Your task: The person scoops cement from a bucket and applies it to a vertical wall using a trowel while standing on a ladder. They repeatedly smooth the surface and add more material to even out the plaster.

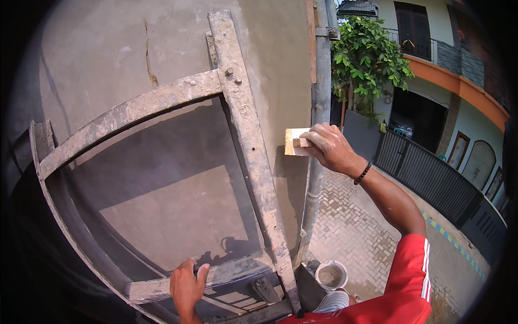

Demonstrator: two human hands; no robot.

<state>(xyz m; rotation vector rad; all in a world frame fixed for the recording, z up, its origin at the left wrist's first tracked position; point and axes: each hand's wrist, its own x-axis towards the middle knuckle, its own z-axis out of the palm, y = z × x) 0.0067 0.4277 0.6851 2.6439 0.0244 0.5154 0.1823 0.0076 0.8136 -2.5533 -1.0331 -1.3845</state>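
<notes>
My right hand [329, 146] grips a small hand float [291, 142], with a pale, yellowish-edged plate and a short wooden handle. The float is at the strip of darker, damp-looking plaster [294, 183] near the wall's right edge; whether it presses on the surface, I cannot tell. Lower down, my left hand [187, 286] is closed over the lower rail [232, 271] of a cement-spattered frame, thumb apart and fingertips partly hidden. The frame's tall upright [251, 135], with bolts near its top, stands between my two hands.
A grey plastered wall [178, 216] lies behind the frame, cracked near the top. Along its right edge runs a grey vertical pipe [322, 70]. A bucket [331, 274] of grey material sits below. Beyond are block paving [350, 221], a dark gate [426, 173] and a leafy tree [369, 59].
</notes>
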